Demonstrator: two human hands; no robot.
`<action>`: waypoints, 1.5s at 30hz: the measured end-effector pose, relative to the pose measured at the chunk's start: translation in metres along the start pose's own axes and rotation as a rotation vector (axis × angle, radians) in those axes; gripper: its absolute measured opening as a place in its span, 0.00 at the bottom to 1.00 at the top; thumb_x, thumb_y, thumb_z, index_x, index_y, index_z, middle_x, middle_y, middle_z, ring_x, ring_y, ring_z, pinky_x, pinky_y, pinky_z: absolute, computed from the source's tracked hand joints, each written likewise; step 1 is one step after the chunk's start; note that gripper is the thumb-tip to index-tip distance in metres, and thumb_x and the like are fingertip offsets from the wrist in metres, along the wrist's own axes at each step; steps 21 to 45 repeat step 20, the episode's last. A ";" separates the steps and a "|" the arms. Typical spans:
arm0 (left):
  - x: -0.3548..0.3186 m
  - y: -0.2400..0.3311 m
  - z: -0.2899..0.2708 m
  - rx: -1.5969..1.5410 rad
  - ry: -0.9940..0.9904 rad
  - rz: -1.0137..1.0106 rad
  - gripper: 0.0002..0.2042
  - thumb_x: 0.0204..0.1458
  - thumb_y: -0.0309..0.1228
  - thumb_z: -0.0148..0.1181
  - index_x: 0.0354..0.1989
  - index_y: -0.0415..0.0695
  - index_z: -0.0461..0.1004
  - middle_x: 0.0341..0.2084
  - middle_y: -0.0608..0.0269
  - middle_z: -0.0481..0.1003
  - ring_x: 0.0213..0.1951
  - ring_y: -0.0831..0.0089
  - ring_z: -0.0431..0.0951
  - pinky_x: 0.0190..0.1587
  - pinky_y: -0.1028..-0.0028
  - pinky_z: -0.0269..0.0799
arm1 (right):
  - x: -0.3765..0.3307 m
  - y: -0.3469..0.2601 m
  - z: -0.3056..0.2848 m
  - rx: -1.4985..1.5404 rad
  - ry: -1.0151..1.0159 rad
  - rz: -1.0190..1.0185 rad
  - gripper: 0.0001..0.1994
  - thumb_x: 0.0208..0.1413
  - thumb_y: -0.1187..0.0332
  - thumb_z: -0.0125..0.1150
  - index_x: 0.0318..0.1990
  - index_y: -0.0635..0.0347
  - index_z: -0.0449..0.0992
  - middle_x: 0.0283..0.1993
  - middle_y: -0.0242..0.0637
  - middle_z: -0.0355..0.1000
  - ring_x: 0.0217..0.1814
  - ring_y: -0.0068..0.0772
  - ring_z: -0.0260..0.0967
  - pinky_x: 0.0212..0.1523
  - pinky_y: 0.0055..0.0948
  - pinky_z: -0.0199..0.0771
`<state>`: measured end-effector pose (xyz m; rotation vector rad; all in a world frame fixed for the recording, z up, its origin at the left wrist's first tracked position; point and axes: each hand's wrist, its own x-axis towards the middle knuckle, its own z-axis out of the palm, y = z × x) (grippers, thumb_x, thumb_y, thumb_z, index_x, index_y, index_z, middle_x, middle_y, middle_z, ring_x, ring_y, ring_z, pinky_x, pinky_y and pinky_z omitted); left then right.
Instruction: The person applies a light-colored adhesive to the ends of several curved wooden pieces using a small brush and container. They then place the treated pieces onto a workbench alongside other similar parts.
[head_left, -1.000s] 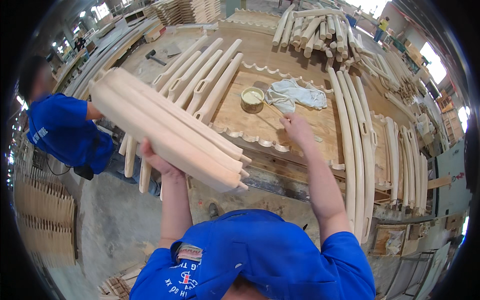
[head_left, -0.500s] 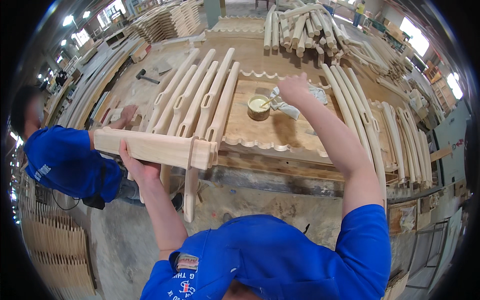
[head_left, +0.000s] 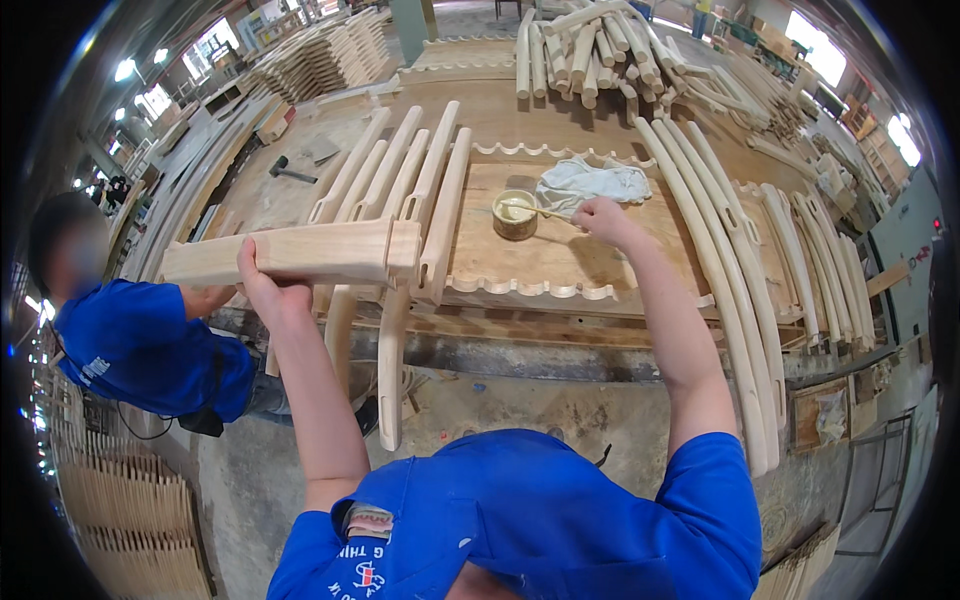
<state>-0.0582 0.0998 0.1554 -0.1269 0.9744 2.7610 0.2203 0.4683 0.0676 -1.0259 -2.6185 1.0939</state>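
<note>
My left hand [head_left: 277, 298] grips a bundle of pale wooden slats [head_left: 290, 250] from below, thumb up over the near face. The slats are held level above the near left of the workbench, in front of a row of slotted wooden posts [head_left: 440, 215]. My right hand [head_left: 603, 222] is closed round the end of a thin stick [head_left: 552, 212]. The stick's other end reaches into a small round pot [head_left: 515, 228] of cream-coloured paste. Behind the hand and pot lies a crumpled white cloth [head_left: 592, 183].
Strips with scalloped edges [head_left: 530, 288] border the pot. Curved posts [head_left: 715, 250] lie to the right, with a heap of wooden pieces [head_left: 590, 55] behind. A mallet [head_left: 290, 170] rests at the left. A co-worker in a blue shirt [head_left: 135, 330] stands close on my left.
My right hand has come lower and nearer, and the stick now slants rightward out of the pot. The slats have risen slightly and turned. The co-worker's hand has left the benchtop.
</note>
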 end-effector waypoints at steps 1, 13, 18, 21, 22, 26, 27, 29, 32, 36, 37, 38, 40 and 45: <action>-0.001 -0.003 0.004 -0.038 0.037 -0.006 0.23 0.39 0.34 0.68 0.44 0.49 0.67 0.39 0.64 0.73 0.46 0.67 0.72 0.51 0.58 0.68 | -0.004 0.005 0.007 0.028 0.083 -0.060 0.10 0.48 0.65 0.56 0.32 0.61 0.76 0.32 0.39 0.76 0.36 0.35 0.72 0.38 0.33 0.70; -0.023 -0.026 0.031 0.043 0.101 0.081 0.38 0.37 0.40 0.69 0.59 0.49 0.58 0.50 0.61 0.67 0.51 0.65 0.67 0.55 0.56 0.62 | -0.012 0.016 0.026 0.295 0.036 -0.016 0.10 0.48 0.65 0.58 0.36 0.62 0.75 0.29 0.35 0.73 0.30 0.29 0.69 0.33 0.31 0.69; -0.040 -0.043 0.044 0.108 0.247 0.167 0.55 0.36 0.35 0.70 0.66 0.60 0.28 0.58 0.58 0.58 0.53 0.59 0.65 0.55 0.49 0.62 | -0.025 0.013 0.023 0.125 0.346 -0.214 0.11 0.51 0.65 0.59 0.38 0.61 0.75 0.29 0.34 0.72 0.32 0.26 0.69 0.35 0.25 0.68; -0.039 -0.044 0.037 0.113 0.238 0.160 0.59 0.36 0.34 0.70 0.66 0.63 0.22 0.59 0.58 0.56 0.53 0.58 0.65 0.55 0.48 0.62 | -0.032 -0.004 0.012 0.302 0.202 -0.315 0.14 0.48 0.63 0.62 0.40 0.61 0.74 0.31 0.36 0.73 0.34 0.30 0.69 0.38 0.28 0.69; -0.039 -0.044 0.037 0.113 0.238 0.160 0.59 0.36 0.34 0.70 0.66 0.63 0.22 0.59 0.58 0.56 0.53 0.58 0.65 0.55 0.48 0.62 | -0.032 -0.004 0.012 0.302 0.202 -0.315 0.14 0.48 0.63 0.62 0.40 0.61 0.74 0.31 0.36 0.73 0.34 0.30 0.69 0.38 0.28 0.69; -0.039 -0.044 0.037 0.113 0.238 0.160 0.59 0.36 0.34 0.70 0.66 0.63 0.22 0.59 0.58 0.56 0.53 0.58 0.65 0.55 0.48 0.62 | -0.032 -0.004 0.012 0.302 0.202 -0.315 0.14 0.48 0.63 0.62 0.40 0.61 0.74 0.31 0.36 0.73 0.34 0.30 0.69 0.38 0.28 0.69; -0.039 -0.044 0.037 0.113 0.238 0.160 0.59 0.36 0.34 0.70 0.66 0.63 0.22 0.59 0.58 0.56 0.53 0.58 0.65 0.55 0.48 0.62 | -0.032 -0.004 0.012 0.302 0.202 -0.315 0.14 0.48 0.63 0.62 0.40 0.61 0.74 0.31 0.36 0.73 0.34 0.30 0.69 0.38 0.28 0.69; -0.039 -0.044 0.037 0.113 0.238 0.160 0.59 0.36 0.34 0.70 0.66 0.63 0.22 0.59 0.58 0.56 0.53 0.58 0.65 0.55 0.48 0.62 | -0.032 -0.004 0.012 0.302 0.202 -0.315 0.14 0.48 0.63 0.62 0.40 0.61 0.74 0.31 0.36 0.73 0.34 0.30 0.69 0.38 0.28 0.69; -0.039 -0.044 0.037 0.113 0.238 0.160 0.59 0.36 0.34 0.70 0.66 0.63 0.22 0.59 0.58 0.56 0.53 0.58 0.65 0.55 0.48 0.62 | -0.032 -0.004 0.012 0.302 0.202 -0.315 0.14 0.48 0.63 0.62 0.40 0.61 0.74 0.31 0.36 0.73 0.34 0.30 0.69 0.38 0.28 0.69; -0.039 -0.044 0.037 0.113 0.238 0.160 0.59 0.36 0.34 0.70 0.66 0.63 0.22 0.59 0.58 0.56 0.53 0.58 0.65 0.55 0.48 0.62 | -0.032 -0.004 0.012 0.302 0.202 -0.315 0.14 0.48 0.63 0.62 0.40 0.61 0.74 0.31 0.36 0.73 0.34 0.30 0.69 0.38 0.28 0.69; -0.039 -0.044 0.037 0.113 0.238 0.160 0.59 0.36 0.34 0.70 0.66 0.63 0.22 0.59 0.58 0.56 0.53 0.58 0.65 0.55 0.48 0.62 | -0.032 -0.004 0.012 0.302 0.202 -0.315 0.14 0.48 0.63 0.62 0.40 0.61 0.74 0.31 0.36 0.73 0.34 0.30 0.69 0.38 0.28 0.69; -0.039 -0.044 0.037 0.113 0.238 0.160 0.59 0.36 0.34 0.70 0.66 0.63 0.22 0.59 0.58 0.56 0.53 0.58 0.65 0.55 0.48 0.62 | -0.032 -0.004 0.012 0.302 0.202 -0.315 0.14 0.48 0.63 0.62 0.40 0.61 0.74 0.31 0.36 0.73 0.34 0.30 0.69 0.38 0.28 0.69; -0.039 -0.044 0.037 0.113 0.238 0.160 0.59 0.36 0.34 0.70 0.66 0.63 0.22 0.59 0.58 0.56 0.53 0.58 0.65 0.55 0.48 0.62 | -0.032 -0.004 0.012 0.302 0.202 -0.315 0.14 0.48 0.63 0.62 0.40 0.61 0.74 0.31 0.36 0.73 0.34 0.30 0.69 0.38 0.28 0.69; -0.039 -0.044 0.037 0.113 0.238 0.160 0.59 0.36 0.34 0.70 0.66 0.63 0.22 0.59 0.58 0.56 0.53 0.58 0.65 0.55 0.48 0.62 | -0.032 -0.004 0.012 0.302 0.202 -0.315 0.14 0.48 0.63 0.62 0.40 0.61 0.74 0.31 0.36 0.73 0.34 0.30 0.69 0.38 0.28 0.69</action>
